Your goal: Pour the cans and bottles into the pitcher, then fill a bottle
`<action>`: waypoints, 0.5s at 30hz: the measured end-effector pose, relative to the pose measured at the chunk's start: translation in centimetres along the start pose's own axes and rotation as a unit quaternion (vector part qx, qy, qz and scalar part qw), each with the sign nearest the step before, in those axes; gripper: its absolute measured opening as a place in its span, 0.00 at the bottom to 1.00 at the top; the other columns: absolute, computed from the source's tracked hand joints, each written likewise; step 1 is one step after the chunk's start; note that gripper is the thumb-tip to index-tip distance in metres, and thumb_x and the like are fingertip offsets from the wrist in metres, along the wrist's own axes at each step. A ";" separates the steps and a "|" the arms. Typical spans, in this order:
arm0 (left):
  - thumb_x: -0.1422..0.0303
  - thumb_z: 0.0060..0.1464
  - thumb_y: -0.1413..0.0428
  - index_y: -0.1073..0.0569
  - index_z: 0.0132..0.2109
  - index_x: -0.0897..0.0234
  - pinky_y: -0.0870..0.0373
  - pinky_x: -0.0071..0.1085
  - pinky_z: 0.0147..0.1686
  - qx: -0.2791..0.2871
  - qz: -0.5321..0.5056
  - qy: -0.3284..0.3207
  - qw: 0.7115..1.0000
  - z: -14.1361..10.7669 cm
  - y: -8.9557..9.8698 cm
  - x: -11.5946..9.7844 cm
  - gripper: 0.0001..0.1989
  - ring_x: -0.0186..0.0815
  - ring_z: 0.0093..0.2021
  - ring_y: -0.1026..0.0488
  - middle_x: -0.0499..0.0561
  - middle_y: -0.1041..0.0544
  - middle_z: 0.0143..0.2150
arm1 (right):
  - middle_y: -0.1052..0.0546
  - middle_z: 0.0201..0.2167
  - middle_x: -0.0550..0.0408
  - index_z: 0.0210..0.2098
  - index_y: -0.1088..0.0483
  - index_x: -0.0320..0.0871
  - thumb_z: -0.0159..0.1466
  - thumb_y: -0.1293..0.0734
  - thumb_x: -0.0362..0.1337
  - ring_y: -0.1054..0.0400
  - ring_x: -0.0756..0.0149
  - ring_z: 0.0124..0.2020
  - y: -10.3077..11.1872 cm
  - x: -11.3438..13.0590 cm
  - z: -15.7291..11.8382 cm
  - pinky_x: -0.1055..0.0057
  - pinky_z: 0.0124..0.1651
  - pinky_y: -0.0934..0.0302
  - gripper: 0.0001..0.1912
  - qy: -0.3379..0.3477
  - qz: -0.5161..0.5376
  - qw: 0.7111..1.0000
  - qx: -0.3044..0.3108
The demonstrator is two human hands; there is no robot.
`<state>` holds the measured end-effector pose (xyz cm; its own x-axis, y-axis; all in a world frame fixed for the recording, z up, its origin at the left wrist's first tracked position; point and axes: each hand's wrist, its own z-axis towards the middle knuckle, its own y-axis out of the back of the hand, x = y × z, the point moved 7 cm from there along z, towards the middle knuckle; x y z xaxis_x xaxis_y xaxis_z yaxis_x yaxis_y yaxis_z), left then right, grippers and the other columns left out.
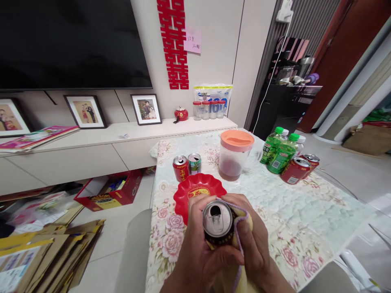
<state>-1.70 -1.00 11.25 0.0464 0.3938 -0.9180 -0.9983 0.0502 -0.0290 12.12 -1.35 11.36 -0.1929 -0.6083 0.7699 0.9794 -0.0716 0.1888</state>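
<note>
An opened drink can (217, 219) with a silver top and dark rim is held up over the near part of the table. My left hand (198, 240) wraps round its left side, thumb across the front. With my right hand (252, 240) I press a yellow cloth (242, 228) with a purple edge against the can's right side; the cloth hangs down below. Behind the can lies a red scalloped plate (180, 195), partly covered by my hands. Just beyond the plate stand an opened red can (181, 169) and an opened green can (194, 163).
A lidded plastic pitcher (234, 156) stands mid-table on the flowered tablecloth (171, 240). To its right are green-capped bottles (281, 154) and two red cans (295, 171). A white cabinet (137, 152) with framed photos runs behind. Flattened cardboard (67, 252) lies on the floor at left.
</note>
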 end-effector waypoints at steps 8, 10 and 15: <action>0.62 0.51 0.32 0.29 0.59 0.52 0.21 0.39 0.44 0.036 0.030 -0.072 0.996 -1.0 -1.2 -1.1 0.28 0.45 0.48 0.23 0.54 0.29 0.52 | 0.27 0.36 0.54 0.37 0.31 0.43 0.73 0.36 0.55 0.35 0.66 0.35 -1.4 -3.9 -0.8 0.71 0.40 0.35 0.21 -0.292 0.292 0.911 0.021; 0.69 0.49 0.33 0.30 0.59 0.53 0.21 0.39 0.45 0.034 0.057 -0.090 0.994 -1.3 -1.3 -1.3 0.30 0.45 0.49 0.23 0.55 0.29 0.53 | 0.31 0.31 0.57 0.35 0.34 0.43 0.70 0.33 0.56 0.38 0.69 0.31 -1.7 -4.5 -1.2 0.73 0.36 0.37 0.22 -0.337 0.318 0.886 0.026; 0.69 0.45 0.33 0.29 0.58 0.51 0.23 0.39 0.47 0.036 0.072 -0.103 0.991 -1.7 -0.9 -1.4 0.32 0.46 0.49 0.24 0.54 0.29 0.52 | 0.30 0.29 0.57 0.36 0.31 0.42 0.67 0.30 0.59 0.38 0.68 0.30 -2.1 -5.7 -2.0 0.73 0.31 0.38 0.25 -0.395 0.292 0.870 0.049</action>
<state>-0.90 -3.19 11.85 -0.0833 0.5810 -0.8096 -0.9904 0.0419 0.1320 11.28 0.69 5.34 0.3163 0.2178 0.9233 0.9221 0.1582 -0.3533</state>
